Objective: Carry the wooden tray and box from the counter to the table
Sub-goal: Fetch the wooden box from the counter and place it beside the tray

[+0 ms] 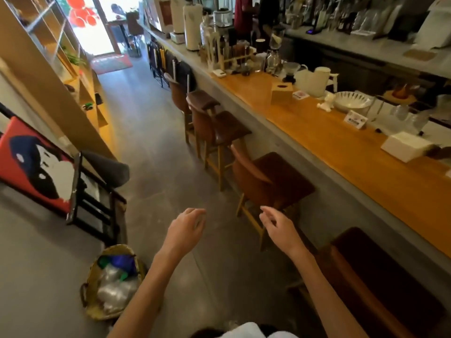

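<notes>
My left hand (pixel 186 230) and right hand (pixel 278 228) hang empty at lower centre of the frame, fingers loosely curled and grasping nothing, above a mottled grey concrete floor (pixel 156 147). The wooden box (pixel 281 93), a pale cube with an oval hole in its top, sits on the smooth honey-coloured counter (pixel 341 147) at upper right, well apart from both hands. I cannot make out a wooden tray. Brown leather-seated stools (pixel 219 128) on light wooden legs line the counter's grey face. A white ribbed bowl (pixel 351 101) and a small printed card (pixel 356 120), its writing too blurred to read, stand further right. A woven basket (pixel 112 281) of crumpled plastic sits at lower left.
</notes>
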{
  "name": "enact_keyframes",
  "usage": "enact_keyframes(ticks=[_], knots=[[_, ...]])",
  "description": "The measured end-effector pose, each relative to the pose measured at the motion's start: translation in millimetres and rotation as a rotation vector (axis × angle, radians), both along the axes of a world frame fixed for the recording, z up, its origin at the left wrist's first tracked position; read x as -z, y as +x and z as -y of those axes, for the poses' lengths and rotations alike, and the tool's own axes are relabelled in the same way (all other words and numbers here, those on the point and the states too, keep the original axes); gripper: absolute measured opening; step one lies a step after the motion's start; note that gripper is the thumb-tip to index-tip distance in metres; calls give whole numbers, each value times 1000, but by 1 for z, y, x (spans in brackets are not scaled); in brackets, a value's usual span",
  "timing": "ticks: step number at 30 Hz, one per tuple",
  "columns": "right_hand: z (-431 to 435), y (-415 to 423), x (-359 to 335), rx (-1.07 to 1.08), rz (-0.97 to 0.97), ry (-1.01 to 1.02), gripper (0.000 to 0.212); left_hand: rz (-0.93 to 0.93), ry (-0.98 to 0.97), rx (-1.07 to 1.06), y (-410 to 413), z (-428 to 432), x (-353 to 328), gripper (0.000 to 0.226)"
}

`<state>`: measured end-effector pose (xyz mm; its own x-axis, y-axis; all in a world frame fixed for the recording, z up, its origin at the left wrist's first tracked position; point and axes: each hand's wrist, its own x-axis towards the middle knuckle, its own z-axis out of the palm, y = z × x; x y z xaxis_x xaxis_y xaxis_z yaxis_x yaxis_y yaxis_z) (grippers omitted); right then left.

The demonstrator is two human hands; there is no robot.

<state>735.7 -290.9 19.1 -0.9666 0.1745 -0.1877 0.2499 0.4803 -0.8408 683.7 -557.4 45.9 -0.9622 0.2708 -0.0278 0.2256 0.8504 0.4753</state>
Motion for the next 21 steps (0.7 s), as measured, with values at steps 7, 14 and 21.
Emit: enact_keyframes(ticks=[7, 14, 21], knots=[[67, -217, -7, -47, -6, -3, 42, 64, -22, -138, -209, 70, 9, 32], [81, -408, 5, 129, -2, -60, 62, 79, -52, 12, -439, 70, 9, 33], [25, -480, 20, 454, 3, -36, 62, 181, -88, 343, -589, -13, 8, 29]])
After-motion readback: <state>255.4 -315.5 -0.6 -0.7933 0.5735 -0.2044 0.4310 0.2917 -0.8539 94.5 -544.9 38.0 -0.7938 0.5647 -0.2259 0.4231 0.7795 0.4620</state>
